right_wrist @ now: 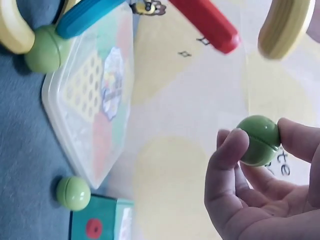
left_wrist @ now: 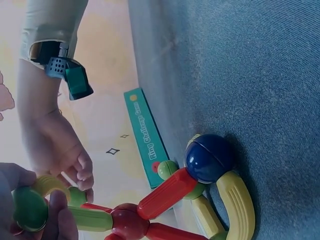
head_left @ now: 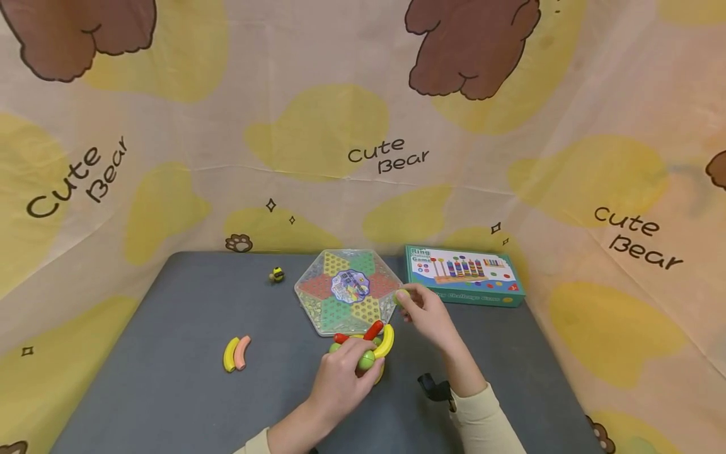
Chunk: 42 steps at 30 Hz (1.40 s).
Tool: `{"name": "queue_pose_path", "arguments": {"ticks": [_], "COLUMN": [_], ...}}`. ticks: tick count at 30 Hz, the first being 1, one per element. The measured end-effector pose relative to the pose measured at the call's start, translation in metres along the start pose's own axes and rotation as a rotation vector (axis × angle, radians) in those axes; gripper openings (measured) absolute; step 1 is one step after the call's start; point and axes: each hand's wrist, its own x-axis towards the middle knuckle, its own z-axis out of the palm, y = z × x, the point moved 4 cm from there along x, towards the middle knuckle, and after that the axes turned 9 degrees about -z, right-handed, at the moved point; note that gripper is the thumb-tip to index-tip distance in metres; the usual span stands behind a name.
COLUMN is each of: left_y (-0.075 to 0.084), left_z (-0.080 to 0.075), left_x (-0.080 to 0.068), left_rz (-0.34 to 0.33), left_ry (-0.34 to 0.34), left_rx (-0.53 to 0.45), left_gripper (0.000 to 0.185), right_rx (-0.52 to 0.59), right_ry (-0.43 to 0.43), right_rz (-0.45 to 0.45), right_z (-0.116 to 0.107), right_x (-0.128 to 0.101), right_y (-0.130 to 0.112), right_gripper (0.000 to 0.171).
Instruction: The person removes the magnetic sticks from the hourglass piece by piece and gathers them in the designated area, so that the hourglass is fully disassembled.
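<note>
My left hand [head_left: 343,378] grips a toy structure of coloured sticks and balls above the table. In the left wrist view, its fingers are round a green ball [left_wrist: 30,208] and the end of a light green stick [left_wrist: 90,218]. The structure also has red sticks [left_wrist: 167,193], a red ball [left_wrist: 131,221] and, low near the table, a blue ball [left_wrist: 209,158]. To the right, my right hand [head_left: 429,318] pinches a loose green ball [right_wrist: 258,140] between thumb and fingers. A yellow curved stick [head_left: 387,341] points up from the structure, apart from that ball.
Behind the hands lies a hexagonal checkers board [head_left: 317,315], with a green Ring Challenge Game box [head_left: 465,277] to its right. A bee toy [head_left: 276,275] sits back left. Yellow [head_left: 230,354] and pink curved sticks [head_left: 242,352] lie at left.
</note>
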Motion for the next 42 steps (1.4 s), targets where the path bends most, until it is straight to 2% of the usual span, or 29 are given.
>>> {"name": "queue_pose_path", "arguments": {"ticks": [6,16,23,28,36,42], "left_y": [0.000,0.001,0.001,0.001,0.002,0.002], "left_z": [0.000,0.000,0.001,0.000,-0.004,-0.005], "left_x": [0.000,0.000,0.000,-0.001,-0.001,-0.003], "left_rz": [0.008,-0.015,-0.033,-0.059,-0.155,-0.280], "left_ry": [0.023,0.001,-0.001,-0.029,-0.119,-0.208], "left_rx": [0.006,-0.008,-0.010,-0.059,-0.211,-0.305], "left_gripper": [0.024,0.025,0.025,0.026,0.019,0.027], "right_rx": [-0.071,-0.228,-0.274,-0.298,-0.323,-0.296], "right_ry": [0.072,0.134,0.147,0.151,0.137,0.116], "right_rz": [0.053,0.105,0.181,0.201,0.232,0.236], "right_z": [-0.018,-0.040,-0.042,-0.039,-0.036,-0.034], "right_x": [0.004,0.012,0.017,0.022,0.025,0.025], "right_y": [0.019,0.071,0.098,0.113,0.124,0.130], "right_gripper": [0.044,0.041,0.041,0.039,0.038,0.039]}}
